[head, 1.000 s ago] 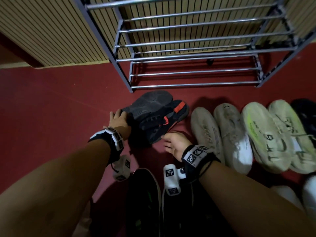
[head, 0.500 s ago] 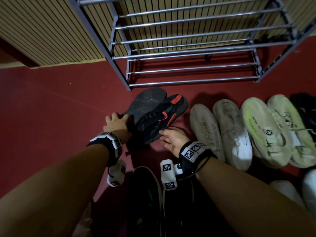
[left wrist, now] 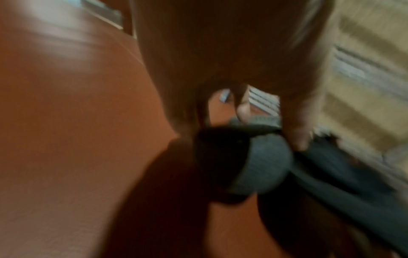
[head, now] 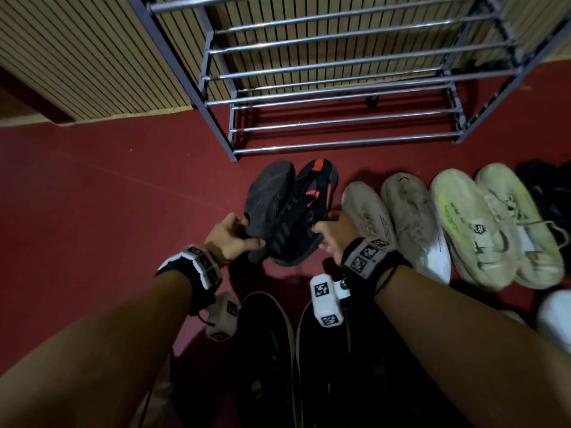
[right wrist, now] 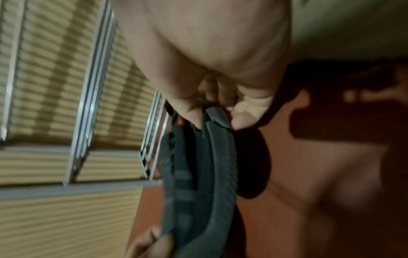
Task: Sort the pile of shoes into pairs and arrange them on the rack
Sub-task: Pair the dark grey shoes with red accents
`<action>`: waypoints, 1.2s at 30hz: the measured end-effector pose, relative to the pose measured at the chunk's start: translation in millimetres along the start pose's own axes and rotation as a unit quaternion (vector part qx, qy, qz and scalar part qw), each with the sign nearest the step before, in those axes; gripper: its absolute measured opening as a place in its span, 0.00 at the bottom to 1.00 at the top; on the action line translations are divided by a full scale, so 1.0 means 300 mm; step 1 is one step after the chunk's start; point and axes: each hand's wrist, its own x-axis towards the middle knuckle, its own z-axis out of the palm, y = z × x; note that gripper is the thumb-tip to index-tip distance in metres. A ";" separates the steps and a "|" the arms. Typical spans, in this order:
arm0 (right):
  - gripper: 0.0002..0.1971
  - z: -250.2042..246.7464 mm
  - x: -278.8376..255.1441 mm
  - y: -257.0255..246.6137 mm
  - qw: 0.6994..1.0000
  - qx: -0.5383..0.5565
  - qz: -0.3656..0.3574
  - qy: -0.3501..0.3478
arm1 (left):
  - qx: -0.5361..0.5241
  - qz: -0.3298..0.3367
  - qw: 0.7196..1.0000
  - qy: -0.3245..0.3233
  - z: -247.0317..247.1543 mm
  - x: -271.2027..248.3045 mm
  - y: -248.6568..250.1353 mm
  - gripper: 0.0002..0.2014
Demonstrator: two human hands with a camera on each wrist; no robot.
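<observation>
Currently left hand [head: 227,239] curls round the heel of the left dark shoe [head: 270,193]; right hand [head: 332,233] pinches the heel of its mate with orange accents [head: 312,208]. Both shoes sit together, just in front of the rack [head: 340,118]. Rack rails bare in what shows. Further right on the red floor [head: 92,196]: cream pair [head: 398,223], then pale green-tinged pair [head: 488,223], already matched. Judgement: pairing largely done, racking not yet begun
</observation>
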 end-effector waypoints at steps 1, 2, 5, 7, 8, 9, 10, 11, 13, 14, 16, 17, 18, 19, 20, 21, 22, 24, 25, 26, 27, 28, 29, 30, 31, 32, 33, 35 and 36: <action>0.11 -0.023 -0.003 -0.011 1.000 0.004 0.004 -0.019 | -0.071 -0.011 0.997 -0.016 -0.002 -0.010 0.021 0.21; 0.14 -0.043 -0.001 -0.015 1.000 0.005 0.005 -0.026 | -0.140 -0.031 0.989 -0.036 -0.003 -0.015 0.037 0.18; 0.16 -0.080 -0.023 -0.009 0.999 -0.017 -0.022 -0.015 | -0.321 -0.067 0.941 -0.079 0.000 -0.030 0.049 0.20; 0.14 -0.096 -0.044 0.005 0.998 -0.041 -0.043 -0.004 | -0.394 -0.132 0.906 -0.085 -0.001 -0.077 0.055 0.11; 0.13 -0.100 -0.052 0.011 0.997 -0.049 -0.051 -0.004 | -0.431 -0.162 0.884 -0.080 -0.001 -0.101 0.056 0.07; 0.13 -0.103 -0.057 0.018 0.997 -0.059 -0.054 -0.009 | -0.435 -0.181 0.879 -0.074 -0.001 -0.111 0.047 0.08; 0.13 -0.100 -0.057 0.024 0.996 -0.071 -0.051 -0.009 | -0.423 -0.193 0.883 -0.062 0.004 -0.126 0.041 0.10; 0.13 -0.096 -0.057 0.029 0.996 -0.078 -0.047 -0.012 | -0.405 -0.200 0.891 -0.043 0.009 -0.133 0.028 0.11; 0.17 -0.084 -0.050 0.035 0.995 -0.090 -0.044 -0.006 | -0.324 -0.195 0.926 0.018 0.021 -0.117 -0.008 0.14; 0.21 -0.077 -0.046 0.038 0.994 -0.097 -0.050 -0.003 | -0.270 -0.183 0.945 0.038 0.025 -0.098 -0.034 0.18; 0.23 -0.065 -0.044 0.046 0.992 -0.106 -0.068 0.000 | -0.192 -0.157 0.968 0.038 0.022 -0.079 -0.062 0.20; 0.23 -0.063 -0.046 0.049 0.991 -0.109 -0.078 0.005 | -0.167 -0.152 0.974 0.029 0.020 -0.076 -0.066 0.21; 0.22 -0.063 -0.049 0.051 0.990 -0.115 -0.086 0.012 | -0.156 -0.149 0.976 0.017 0.021 -0.077 -0.061 0.21; 0.21 -0.066 -0.051 0.053 0.987 -0.126 -0.094 0.019 | -0.145 -0.142 0.979 0.008 0.022 -0.077 -0.059 0.21; 0.20 -0.070 -0.056 0.052 0.985 -0.138 -0.100 0.027 | -0.126 -0.133 0.983 -0.004 0.027 -0.082 -0.051 0.20; 0.19 -0.077 -0.058 0.055 0.982 -0.151 -0.106 0.032 | -0.104 -0.126 0.986 -0.015 0.037 -0.088 -0.041 0.19; 0.17 -0.083 -0.061 0.055 0.979 -0.166 -0.110 0.038 | -0.090 -0.121 0.988 -0.025 0.049 -0.089 -0.038 0.19; 0.15 -0.090 -0.064 0.058 0.973 -0.194 -0.115 0.045 | -0.084 -0.118 0.989 -0.036 0.069 -0.098 -0.030 0.21; 0.14 -0.092 -0.063 0.061 0.971 -0.205 -0.116 0.048 | -0.073 -0.114 0.990 -0.041 0.075 -0.101 -0.029 0.21; 0.12 -0.094 -0.066 0.063 0.969 -0.214 -0.116 0.051 | -0.054 -0.110 0.991 -0.046 0.080 -0.102 -0.030 0.21; 0.11 -0.094 -0.067 0.064 0.967 -0.221 -0.118 0.053 | -0.032 -0.101 0.993 -0.055 0.082 -0.102 -0.032 0.20; 0.09 -0.094 -0.073 0.063 0.964 -0.228 -0.122 0.054 | -0.007 -0.092 0.994 -0.063 0.081 -0.102 -0.031 0.19; 0.07 -0.096 -0.075 0.065 0.961 -0.238 -0.128 0.054 | 0.017 -0.080 0.994 -0.066 0.078 -0.106 -0.028 0.18; 0.08 -0.098 -0.083 0.061 0.958 -0.249 -0.134 0.054 | 0.031 -0.075 0.995 -0.065 0.076 -0.108 -0.023 0.17; 0.08 -0.100 -0.086 0.060 0.955 -0.256 -0.140 0.057 | 0.036 -0.072 0.995 -0.065 0.076 -0.109 -0.021 0.17; 0.09 -0.101 -0.093 0.058 0.953 -0.258 -0.144 0.060 | 0.039 -0.068 0.995 -0.065 0.078 -0.111 -0.021 0.17; 0.09 -0.100 -0.096 0.058 0.954 -0.254 -0.144 0.065 | 0.044 -0.062 0.995 -0.065 0.080 -0.115 -0.022 0.17; 0.13 -0.099 -0.100 0.059 0.958 -0.244 -0.133 0.075 | 0.038 -0.051 0.996 -0.060 0.088 -0.121 -0.028 0.16; 0.13 -0.099 -0.101 0.060 0.958 -0.247 -0.130 0.074 | 0.031 -0.047 0.997 -0.056 0.095 -0.121 -0.031 0.14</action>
